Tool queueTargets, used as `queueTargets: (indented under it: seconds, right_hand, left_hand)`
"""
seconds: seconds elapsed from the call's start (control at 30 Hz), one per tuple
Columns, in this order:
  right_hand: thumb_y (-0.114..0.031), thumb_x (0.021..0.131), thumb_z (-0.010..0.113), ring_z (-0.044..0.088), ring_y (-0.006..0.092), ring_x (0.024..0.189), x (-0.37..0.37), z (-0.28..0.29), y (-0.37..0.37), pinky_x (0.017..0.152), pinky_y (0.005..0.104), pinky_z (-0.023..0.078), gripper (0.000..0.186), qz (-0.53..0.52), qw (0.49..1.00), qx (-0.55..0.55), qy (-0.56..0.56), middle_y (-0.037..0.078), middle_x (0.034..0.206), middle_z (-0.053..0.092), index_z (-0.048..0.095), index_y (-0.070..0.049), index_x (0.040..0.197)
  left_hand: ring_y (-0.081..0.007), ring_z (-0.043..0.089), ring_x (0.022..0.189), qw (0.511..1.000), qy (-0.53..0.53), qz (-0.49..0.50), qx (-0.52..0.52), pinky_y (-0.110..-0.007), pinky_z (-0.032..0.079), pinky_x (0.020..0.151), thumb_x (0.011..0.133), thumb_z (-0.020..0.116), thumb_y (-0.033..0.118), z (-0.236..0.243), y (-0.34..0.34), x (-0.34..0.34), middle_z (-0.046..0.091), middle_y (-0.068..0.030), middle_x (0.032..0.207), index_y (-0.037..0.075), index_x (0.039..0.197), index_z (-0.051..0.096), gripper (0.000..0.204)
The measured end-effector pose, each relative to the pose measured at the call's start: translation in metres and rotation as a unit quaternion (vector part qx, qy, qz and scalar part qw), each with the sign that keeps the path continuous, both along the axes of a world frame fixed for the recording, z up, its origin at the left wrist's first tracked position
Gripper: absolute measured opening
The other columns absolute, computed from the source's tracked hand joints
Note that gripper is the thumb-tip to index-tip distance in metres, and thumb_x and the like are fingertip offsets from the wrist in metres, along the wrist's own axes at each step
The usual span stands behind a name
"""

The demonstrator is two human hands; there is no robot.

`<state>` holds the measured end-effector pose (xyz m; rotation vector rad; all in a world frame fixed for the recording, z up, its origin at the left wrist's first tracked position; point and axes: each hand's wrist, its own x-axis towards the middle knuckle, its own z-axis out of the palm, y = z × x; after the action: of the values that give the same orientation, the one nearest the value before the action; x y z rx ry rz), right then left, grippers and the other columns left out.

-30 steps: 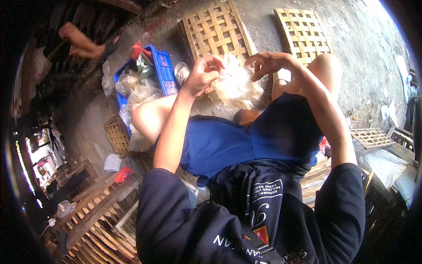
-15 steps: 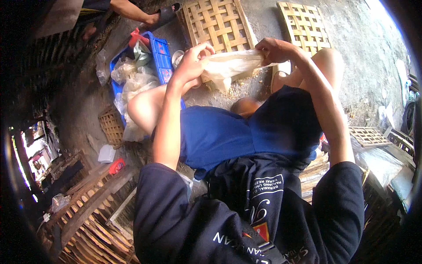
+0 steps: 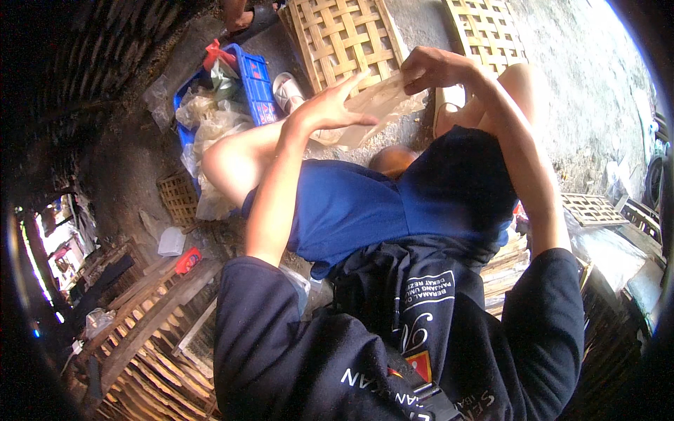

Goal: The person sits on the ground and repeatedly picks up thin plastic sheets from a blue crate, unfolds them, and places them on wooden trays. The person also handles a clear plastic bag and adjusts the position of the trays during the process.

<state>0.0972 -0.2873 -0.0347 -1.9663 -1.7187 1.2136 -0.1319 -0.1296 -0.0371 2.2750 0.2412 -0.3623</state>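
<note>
A thin, translucent whitish plastic bag (image 3: 394, 103) hangs between my hands above the floor, past my knees. My right hand (image 3: 434, 70) pinches its right end with bent fingers. On the other side my left hand (image 3: 331, 109) is open, fingers stretched apart, next to the bag's left part; whether its palm touches the plastic is hidden. Just beyond lies a woven bamboo tray (image 3: 344, 38), partly covered by the bag and my fingers. Between my legs shows a brown, rounded thing (image 3: 393, 161) that I cannot make out.
A blue crate (image 3: 258, 83) full of crumpled plastic bags stands at the left. A second woven tray (image 3: 488, 35) lies at far right. Near my left foot is a white sandal (image 3: 286, 91). Another person's foot (image 3: 239, 19) shows at the top. Wooden slats (image 3: 151, 351) lie lower left.
My left hand has let go of the bag and spread its fingers. The bag now slants down from my right hand. The other person's leg has mostly moved out at the top.
</note>
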Motion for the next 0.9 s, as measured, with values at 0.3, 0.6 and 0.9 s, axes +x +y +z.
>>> queueTargets:
  seconds: [0.3, 0.6, 0.9]
  right_hand:
    - [-0.029, 0.072, 0.082, 0.068, 0.0251, 0.084, -0.016, -0.004, 0.01, 0.073, 0.037, 0.054, 0.043, 0.013, 1.0, -0.008, 0.01, 0.013, 0.095, 0.072, 0.07, -0.005, 0.106]
    - [-0.019, 0.07, 0.078, 0.066, 0.0204, 0.074, -0.006, 0.015, 0.002, 0.068, 0.0353, 0.052, 0.031, -0.049, 0.993, -0.086, 0.07, 0.009, 0.079, 0.071, 0.071, -0.005, 0.097]
    - [-0.015, 0.088, 0.066, 0.069, 0.022, 0.081, 0.003, 0.004, -0.009, 0.078, 0.0323, 0.053, 0.04, -0.217, 0.961, 0.061, 0.162, 0.012, 0.091, 0.071, 0.055, -0.007, 0.126]
  left_hand:
    - [-0.0115, 0.062, 0.068, 0.995, -0.058, 0.053, -0.061, -0.03, 0.049, 0.065, 0.087, 0.067, 0.014, 0.007, -0.017, 0.05, 0.069, -0.004, 0.076, 0.003, 0.121, 0.061, 0.036]
    - [-0.0085, 0.063, 0.065, 0.98, -0.087, 0.131, -0.118, -0.026, 0.048, 0.06, 0.091, 0.066, 0.017, 0.002, 0.012, 0.054, 0.068, -0.0036, 0.071, 0.001, 0.09, 0.069, 0.016]
    - [-0.0113, 0.064, 0.08, 0.961, -0.101, 0.172, -0.193, -0.026, 0.052, 0.067, 0.081, 0.077, 0.018, 0.006, 0.025, 0.04, 0.068, -0.0088, 0.096, 0.003, 0.109, 0.062, 0.035]
